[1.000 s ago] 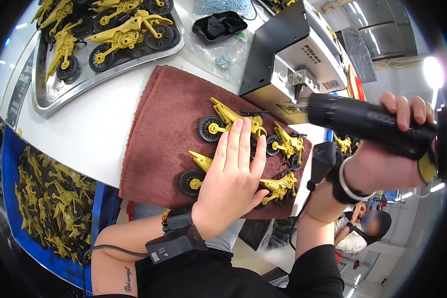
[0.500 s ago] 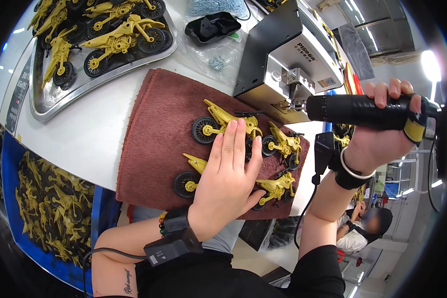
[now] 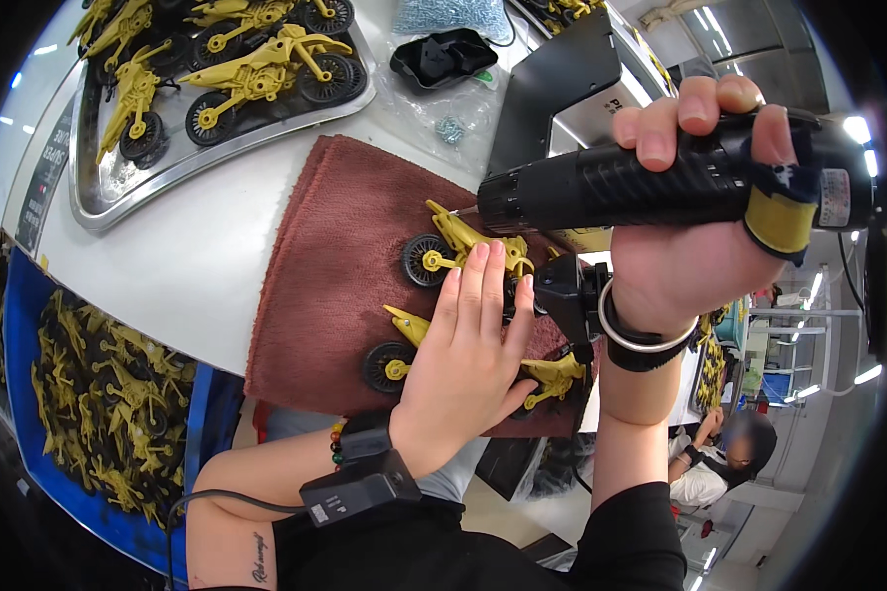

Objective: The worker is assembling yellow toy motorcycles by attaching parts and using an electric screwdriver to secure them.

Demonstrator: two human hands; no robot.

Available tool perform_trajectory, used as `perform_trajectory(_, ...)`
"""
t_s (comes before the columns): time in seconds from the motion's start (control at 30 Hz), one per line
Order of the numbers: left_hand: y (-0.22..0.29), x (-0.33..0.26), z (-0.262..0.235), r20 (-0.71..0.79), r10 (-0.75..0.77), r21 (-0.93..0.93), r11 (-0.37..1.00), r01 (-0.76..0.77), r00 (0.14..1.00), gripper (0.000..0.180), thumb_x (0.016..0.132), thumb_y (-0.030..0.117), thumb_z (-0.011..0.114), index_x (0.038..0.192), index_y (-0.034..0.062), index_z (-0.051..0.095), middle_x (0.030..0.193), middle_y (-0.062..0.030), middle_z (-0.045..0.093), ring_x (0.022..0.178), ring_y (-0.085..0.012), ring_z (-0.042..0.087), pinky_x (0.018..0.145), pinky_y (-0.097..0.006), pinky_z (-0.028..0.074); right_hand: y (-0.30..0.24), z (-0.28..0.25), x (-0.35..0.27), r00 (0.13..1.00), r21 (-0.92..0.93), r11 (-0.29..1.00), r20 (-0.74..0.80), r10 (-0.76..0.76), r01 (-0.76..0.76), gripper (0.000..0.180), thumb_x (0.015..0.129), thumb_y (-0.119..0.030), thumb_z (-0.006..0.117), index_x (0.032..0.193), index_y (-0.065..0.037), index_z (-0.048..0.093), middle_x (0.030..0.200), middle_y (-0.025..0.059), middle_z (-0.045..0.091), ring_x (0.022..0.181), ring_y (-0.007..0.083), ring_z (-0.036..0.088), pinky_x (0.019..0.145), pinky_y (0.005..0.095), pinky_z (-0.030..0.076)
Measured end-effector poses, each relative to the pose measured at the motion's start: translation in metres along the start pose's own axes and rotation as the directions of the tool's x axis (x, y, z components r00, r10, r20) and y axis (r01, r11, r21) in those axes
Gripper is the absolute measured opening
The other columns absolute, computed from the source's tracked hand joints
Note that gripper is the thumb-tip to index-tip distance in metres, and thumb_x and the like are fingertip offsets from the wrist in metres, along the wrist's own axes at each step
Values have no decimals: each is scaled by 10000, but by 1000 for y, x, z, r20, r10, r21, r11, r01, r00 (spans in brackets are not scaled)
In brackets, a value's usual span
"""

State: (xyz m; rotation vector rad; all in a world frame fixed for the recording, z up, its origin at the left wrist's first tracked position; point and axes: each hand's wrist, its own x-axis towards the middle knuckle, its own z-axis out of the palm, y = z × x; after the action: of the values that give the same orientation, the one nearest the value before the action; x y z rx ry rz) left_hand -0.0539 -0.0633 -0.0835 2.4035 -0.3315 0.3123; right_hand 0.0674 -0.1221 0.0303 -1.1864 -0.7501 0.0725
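Observation:
My right hand is wrapped round a black electric screwdriver, held almost level. Its bit points left, at the tail end of a yellow toy motorcycle with black wheels; whether it touches a screw there is too small to tell. With fingers stretched out, my left hand lies flat over this motorcycle and a second toy motorcycle below it, covering part of both. Under them is a folded brown cloth. More yellow toy parts show right of my left thumb.
A metal tray of toy motorcycles stands at the far left. Below it, a blue bin holds many yellow pieces. Behind the screwdriver stands a box-shaped machine, beside a black dish and screws in a bag. A person sits at the right.
My right hand has brought the screwdriver left, from the front of the machine to the upper motorcycle's tail. My left hand stays flat on the motorcycles; the whole view has shifted slightly.

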Motion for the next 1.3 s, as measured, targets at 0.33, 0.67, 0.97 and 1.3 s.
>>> perform_trajectory(0.33, 0, 1, -3, 18, -17, -20, 1000, 18, 1000, 596, 614, 415, 714, 1017, 14, 537, 1345, -328, 287, 1276, -424, 284, 1039, -457, 263, 20, 2, 0, 992, 18, 998, 112, 57, -59, 254, 870, -271, 454, 930, -32, 517, 796, 73, 505, 624, 179, 479, 653, 337, 379)
perform_trajectory(0.67, 0, 1, -1, 31, -20, -28, 999, 21, 999, 623, 625, 404, 716, 1073, 17, 523, 1356, -324, 263, 1276, -430, 275, 1030, -469, 275, 27, 8, -12, 999, -98, 995, -39, -22, 18, 241, 863, -260, 474, 922, -29, 513, 772, 80, 510, 599, 186, 496, 647, 356, 399)
perform_trajectory(0.97, 7, -1, -8, 64, 31, 13, 999, -32, 997, 921, 660, 492, 680, 1356, 21, 303, 1364, -339, 236, 1281, -449, 253, 1038, -493, 247, -90, -33, -42, 929, -134, 950, -208, -306, 282, 403, 776, -368, 582, 945, -8, 511, 915, 82, 514, 753, 194, 495, 786, 384, 385)
perform_trajectory(1.3, -37, 30, -72, 394, 205, 112, 957, -269, 896, 827, 505, 449, 790, 1159, 93, 429, 1394, -249, 207, 1322, -451, 128, 1067, -573, 104, -72, -179, -138, 778, 149, 988, -616, 123, -38, 234, 821, -288, 602, 905, -81, 531, 821, 37, 553, 757, 165, 517, 738, 312, 419)
